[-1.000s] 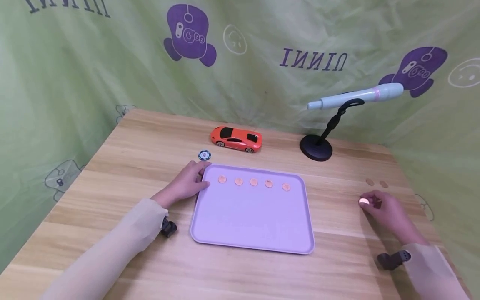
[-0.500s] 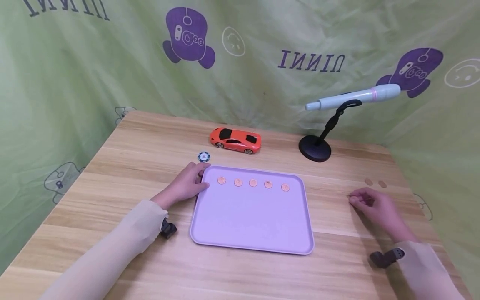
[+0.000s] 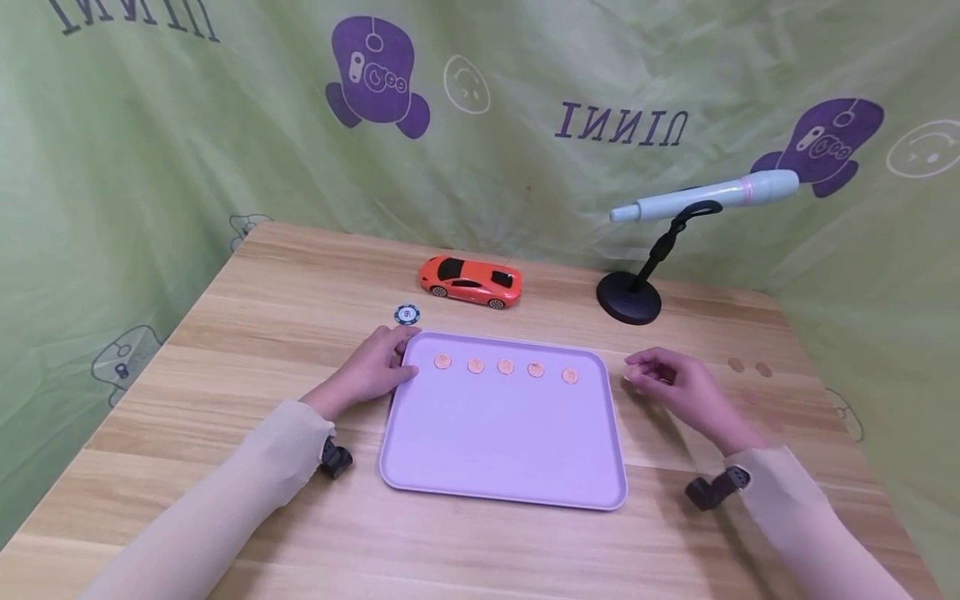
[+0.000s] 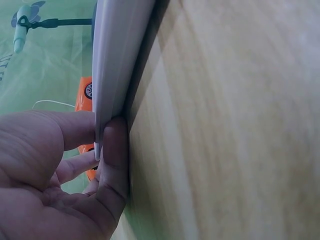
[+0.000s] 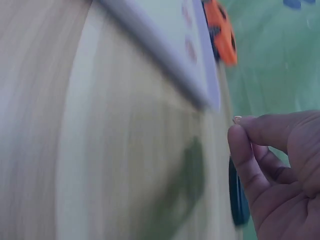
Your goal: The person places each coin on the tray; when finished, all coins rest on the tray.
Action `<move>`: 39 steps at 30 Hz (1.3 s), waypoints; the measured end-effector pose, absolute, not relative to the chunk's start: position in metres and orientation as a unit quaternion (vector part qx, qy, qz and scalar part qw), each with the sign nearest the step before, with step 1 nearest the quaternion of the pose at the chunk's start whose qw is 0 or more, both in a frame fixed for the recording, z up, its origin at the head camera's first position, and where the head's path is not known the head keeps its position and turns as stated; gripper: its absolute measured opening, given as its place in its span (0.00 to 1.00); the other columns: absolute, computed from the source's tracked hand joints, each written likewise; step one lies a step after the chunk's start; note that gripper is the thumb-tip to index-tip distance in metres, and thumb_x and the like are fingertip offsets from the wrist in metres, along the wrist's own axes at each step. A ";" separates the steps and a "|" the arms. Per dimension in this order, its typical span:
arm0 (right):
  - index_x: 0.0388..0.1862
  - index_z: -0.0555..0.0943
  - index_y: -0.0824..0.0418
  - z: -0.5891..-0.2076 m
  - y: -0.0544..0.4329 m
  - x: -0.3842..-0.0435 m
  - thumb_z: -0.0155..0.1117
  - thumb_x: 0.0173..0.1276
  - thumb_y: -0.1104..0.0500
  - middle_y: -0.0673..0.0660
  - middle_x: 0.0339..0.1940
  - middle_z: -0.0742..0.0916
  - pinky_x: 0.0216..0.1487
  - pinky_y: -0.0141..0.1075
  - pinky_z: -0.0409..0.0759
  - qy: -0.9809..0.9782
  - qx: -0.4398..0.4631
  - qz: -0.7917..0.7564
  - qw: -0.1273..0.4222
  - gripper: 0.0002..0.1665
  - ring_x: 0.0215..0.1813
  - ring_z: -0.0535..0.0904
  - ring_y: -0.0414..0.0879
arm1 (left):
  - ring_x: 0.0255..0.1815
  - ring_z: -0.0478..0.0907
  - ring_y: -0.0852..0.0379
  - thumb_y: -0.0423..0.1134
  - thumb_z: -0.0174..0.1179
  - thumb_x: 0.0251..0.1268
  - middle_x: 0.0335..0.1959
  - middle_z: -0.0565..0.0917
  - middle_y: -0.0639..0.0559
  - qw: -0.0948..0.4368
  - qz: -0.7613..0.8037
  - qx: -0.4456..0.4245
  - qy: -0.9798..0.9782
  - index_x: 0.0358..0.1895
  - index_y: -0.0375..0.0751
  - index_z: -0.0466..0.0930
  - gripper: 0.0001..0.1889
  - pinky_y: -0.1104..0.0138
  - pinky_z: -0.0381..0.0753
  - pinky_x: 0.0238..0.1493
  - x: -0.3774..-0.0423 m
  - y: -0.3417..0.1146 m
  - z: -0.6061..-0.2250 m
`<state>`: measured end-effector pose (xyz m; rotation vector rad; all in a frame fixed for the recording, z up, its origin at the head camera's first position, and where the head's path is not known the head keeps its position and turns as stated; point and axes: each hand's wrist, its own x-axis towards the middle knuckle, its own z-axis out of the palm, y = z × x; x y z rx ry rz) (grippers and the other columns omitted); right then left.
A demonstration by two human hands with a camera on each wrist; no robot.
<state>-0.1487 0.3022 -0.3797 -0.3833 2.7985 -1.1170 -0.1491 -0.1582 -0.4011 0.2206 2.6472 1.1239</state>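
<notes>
A purple tray (image 3: 502, 442) lies on the wooden table, with a row of several copper coins (image 3: 506, 367) along its far side. My left hand (image 3: 369, 371) grips the tray's far left corner; in the left wrist view the thumb and fingers pinch its rim (image 4: 112, 65). Just right of the tray, above the table, my right hand (image 3: 678, 387) pinches a copper coin (image 5: 237, 119) between thumb and fingertip. Mostly hidden by the fingers, only the coin's edge shows. Two more coins (image 3: 736, 365) lie on the table behind and right of that hand.
An orange toy car (image 3: 471, 282) stands behind the tray. A poker chip (image 3: 407, 314) lies near the tray's far left corner. At the back right, a light blue microphone (image 3: 701, 200) rests on a black stand (image 3: 630, 298). A green patterned cloth (image 3: 510, 158) hangs behind the table.
My right hand has moved left from near the two loose coins to beside the tray's right rim, carrying the pinched coin. The left hand keeps its grip on the tray.
</notes>
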 end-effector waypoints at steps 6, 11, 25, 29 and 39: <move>0.55 0.85 0.68 -0.378 0.249 -0.158 0.71 0.70 0.66 0.65 0.45 0.91 0.42 0.26 0.85 0.893 -0.157 -0.415 0.076 0.16 0.40 0.84 0.36 | 0.43 0.74 0.50 0.33 0.62 0.74 0.56 0.73 0.35 0.124 0.382 0.076 0.912 0.79 0.36 0.63 0.33 0.66 0.79 0.41 -0.150 -0.159 -0.403; 0.53 0.86 0.66 -0.383 0.204 -0.160 0.72 0.68 0.66 0.62 0.42 0.90 0.43 0.27 0.84 0.874 -0.186 -0.436 0.105 0.15 0.40 0.84 0.39 | 0.43 0.74 0.50 0.33 0.62 0.74 0.55 0.73 0.35 0.126 0.384 0.075 0.912 0.79 0.36 0.63 0.33 0.66 0.78 0.41 -0.149 -0.158 -0.402; 0.47 0.86 0.64 -0.396 0.111 -0.153 0.72 0.69 0.66 0.59 0.38 0.89 0.39 0.28 0.84 0.828 -0.255 -0.462 0.187 0.09 0.36 0.83 0.40 | 0.42 0.75 0.50 0.32 0.61 0.73 0.54 0.73 0.33 0.118 0.382 0.085 0.913 0.78 0.33 0.63 0.33 0.66 0.79 0.40 -0.149 -0.156 -0.399; 0.45 0.86 0.63 -0.398 0.097 -0.151 0.72 0.69 0.65 0.57 0.37 0.88 0.40 0.28 0.84 0.828 -0.273 -0.450 0.195 0.07 0.36 0.82 0.38 | 0.41 0.75 0.50 0.31 0.61 0.73 0.53 0.74 0.32 0.112 0.380 0.092 0.914 0.78 0.31 0.64 0.32 0.66 0.78 0.40 -0.149 -0.157 -0.398; 0.45 0.86 0.64 -0.401 0.073 -0.147 0.71 0.69 0.68 0.57 0.38 0.90 0.45 0.26 0.84 0.815 -0.318 -0.440 0.203 0.07 0.38 0.82 0.35 | 0.39 0.75 0.52 0.29 0.63 0.69 0.51 0.74 0.32 0.091 0.384 0.115 0.911 0.75 0.29 0.66 0.32 0.67 0.77 0.39 -0.149 -0.159 -0.402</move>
